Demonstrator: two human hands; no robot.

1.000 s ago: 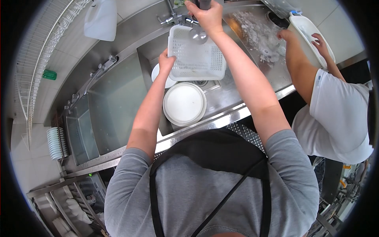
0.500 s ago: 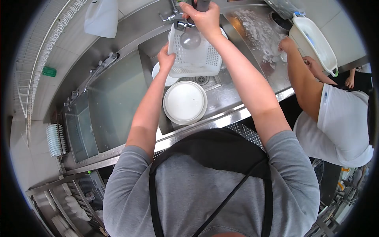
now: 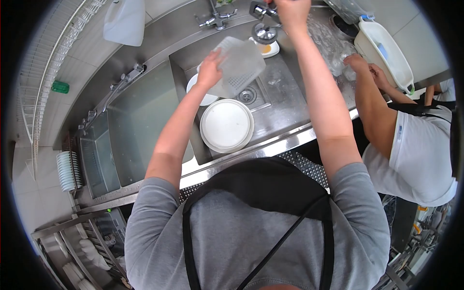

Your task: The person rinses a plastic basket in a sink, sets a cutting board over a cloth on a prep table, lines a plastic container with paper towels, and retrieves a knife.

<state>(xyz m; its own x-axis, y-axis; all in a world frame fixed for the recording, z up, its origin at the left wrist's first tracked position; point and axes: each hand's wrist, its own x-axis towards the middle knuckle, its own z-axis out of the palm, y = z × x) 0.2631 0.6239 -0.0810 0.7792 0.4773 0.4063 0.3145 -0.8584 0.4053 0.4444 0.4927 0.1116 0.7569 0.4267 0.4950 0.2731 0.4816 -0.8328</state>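
Note:
My left hand [image 3: 210, 70] is closed on the edge of a white perforated plastic basket [image 3: 243, 66], tilted above the sink [image 3: 285, 92] and slightly blurred. At the top, my right hand [image 3: 293, 14] grips a spray nozzle [image 3: 265, 34], its metal head pointing down to the right of the basket. Its handle is partly out of frame. Stacked white plates [image 3: 226, 124] rest at the sink's near left corner. Another white plate [image 3: 208, 99] lies partly hidden behind my left wrist. Beyond the basket, a white dish [image 3: 270, 49] has something yellowish in it.
To the left is a basin of cloudy water [image 3: 145, 121]. A co-worker's hands [image 3: 356, 63] work over the soapy counter at right, beside a white tub [image 3: 384, 53]. A faucet [image 3: 216, 19] stands on the back ledge; a wire rack [image 3: 48, 58] hangs at left.
The basket has tilted and turned in my left hand. My right hand has moved right with the spray nozzle, away from the basket, uncovering the white dish behind.

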